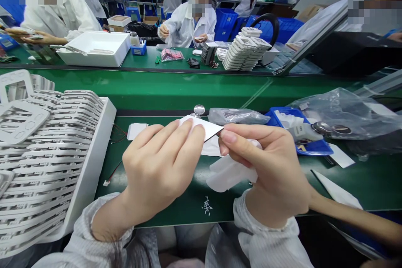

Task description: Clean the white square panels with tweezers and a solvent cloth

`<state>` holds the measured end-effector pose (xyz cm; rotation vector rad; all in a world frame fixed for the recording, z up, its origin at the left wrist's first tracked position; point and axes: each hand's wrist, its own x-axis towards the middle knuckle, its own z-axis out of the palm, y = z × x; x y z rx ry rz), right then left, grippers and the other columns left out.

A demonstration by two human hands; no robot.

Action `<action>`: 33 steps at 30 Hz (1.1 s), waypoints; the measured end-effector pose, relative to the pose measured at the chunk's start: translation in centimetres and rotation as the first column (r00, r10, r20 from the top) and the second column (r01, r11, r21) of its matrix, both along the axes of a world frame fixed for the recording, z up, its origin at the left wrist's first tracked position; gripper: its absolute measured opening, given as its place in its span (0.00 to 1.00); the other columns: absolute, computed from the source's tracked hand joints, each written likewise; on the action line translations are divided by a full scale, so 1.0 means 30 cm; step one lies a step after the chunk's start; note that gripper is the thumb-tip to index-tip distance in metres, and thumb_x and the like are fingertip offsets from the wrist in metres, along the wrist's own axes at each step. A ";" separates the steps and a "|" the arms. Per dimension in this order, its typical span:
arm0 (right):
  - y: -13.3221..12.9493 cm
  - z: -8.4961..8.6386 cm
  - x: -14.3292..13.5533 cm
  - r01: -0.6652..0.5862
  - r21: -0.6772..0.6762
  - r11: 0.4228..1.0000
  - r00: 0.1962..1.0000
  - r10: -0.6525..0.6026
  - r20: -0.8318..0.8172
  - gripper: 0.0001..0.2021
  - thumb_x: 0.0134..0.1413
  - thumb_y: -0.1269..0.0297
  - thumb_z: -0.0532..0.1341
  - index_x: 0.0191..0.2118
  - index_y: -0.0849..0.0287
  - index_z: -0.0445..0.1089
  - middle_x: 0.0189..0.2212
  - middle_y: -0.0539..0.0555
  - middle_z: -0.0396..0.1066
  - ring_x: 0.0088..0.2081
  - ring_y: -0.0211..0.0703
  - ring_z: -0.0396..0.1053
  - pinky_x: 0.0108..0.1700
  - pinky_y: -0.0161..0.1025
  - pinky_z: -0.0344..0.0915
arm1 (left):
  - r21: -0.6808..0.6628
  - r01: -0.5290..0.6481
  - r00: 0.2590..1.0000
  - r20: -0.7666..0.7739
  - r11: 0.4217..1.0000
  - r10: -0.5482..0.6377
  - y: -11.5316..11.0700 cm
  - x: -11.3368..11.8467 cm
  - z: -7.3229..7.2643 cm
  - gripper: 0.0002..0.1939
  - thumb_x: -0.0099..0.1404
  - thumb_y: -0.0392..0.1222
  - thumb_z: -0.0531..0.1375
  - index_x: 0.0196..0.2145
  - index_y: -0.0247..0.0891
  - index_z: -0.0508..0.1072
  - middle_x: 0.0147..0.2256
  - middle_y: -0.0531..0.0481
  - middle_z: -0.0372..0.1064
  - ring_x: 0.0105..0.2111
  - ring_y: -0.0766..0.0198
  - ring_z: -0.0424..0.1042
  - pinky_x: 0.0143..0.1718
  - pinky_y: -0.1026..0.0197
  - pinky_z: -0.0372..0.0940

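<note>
A clear bag [237, 116] lies far, a white box [89, 171] of frames [59, 146] left; left hand [163, 163] and right hand [273, 163], fingers closed, grip a white card [207, 127]

A loose, wrinkled left sleeve of finely lined white fabric [84, 243] covers the forearm behind the left fingers [171, 144]; behind the right fingers [260, 131], I see a matching, puckered white right sleeve [273, 238].

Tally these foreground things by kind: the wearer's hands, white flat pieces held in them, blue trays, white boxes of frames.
Left hand and right hand: 2
White flat piece: 1
Blue tray: 1
White box: 1
Total: 5
</note>
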<state>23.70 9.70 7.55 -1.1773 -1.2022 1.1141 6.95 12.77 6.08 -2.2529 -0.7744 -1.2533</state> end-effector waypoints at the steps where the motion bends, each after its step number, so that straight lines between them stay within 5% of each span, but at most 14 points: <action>1: 0.000 -0.001 0.000 -0.002 0.001 1.000 1.000 0.002 -0.002 0.12 0.52 0.61 0.66 0.20 0.55 0.74 0.18 0.48 0.68 0.29 0.38 0.70 0.34 0.35 0.67 | 0.003 -0.003 1.000 -0.003 1.000 0.003 0.000 0.000 0.001 0.06 0.61 0.27 0.61 0.37 0.31 0.74 0.34 0.45 0.79 0.33 0.57 0.79 0.31 0.60 0.71; 10: 0.009 -0.010 -0.001 0.013 0.035 0.999 1.000 -0.014 0.007 0.12 0.52 0.62 0.65 0.19 0.54 0.74 0.18 0.49 0.67 0.29 0.39 0.70 0.33 0.35 0.67 | 0.013 0.013 1.000 -0.018 1.000 -0.013 0.001 0.001 -0.001 0.06 0.60 0.28 0.63 0.37 0.28 0.75 0.34 0.42 0.79 0.33 0.53 0.79 0.31 0.57 0.71; 23: 0.008 -0.031 -0.020 0.152 -0.001 0.988 0.981 -0.151 -0.125 0.15 0.43 0.61 0.69 0.13 0.55 0.68 0.11 0.47 0.58 0.16 0.35 0.57 0.16 0.34 0.58 | 0.036 0.006 1.000 -0.022 0.999 -0.005 -0.011 0.006 -0.006 0.06 0.61 0.31 0.62 0.38 0.29 0.74 0.35 0.44 0.79 0.34 0.55 0.79 0.32 0.58 0.71; 33: 0.009 -0.014 0.001 0.036 -0.004 0.999 0.999 -0.036 -0.029 0.10 0.50 0.60 0.66 0.22 0.55 0.75 0.15 0.46 0.64 0.16 0.32 0.58 0.19 0.33 0.60 | -0.009 -0.012 1.000 -0.002 1.000 0.012 -0.005 0.000 -0.005 0.06 0.61 0.28 0.61 0.38 0.30 0.74 0.33 0.45 0.79 0.32 0.58 0.79 0.30 0.60 0.69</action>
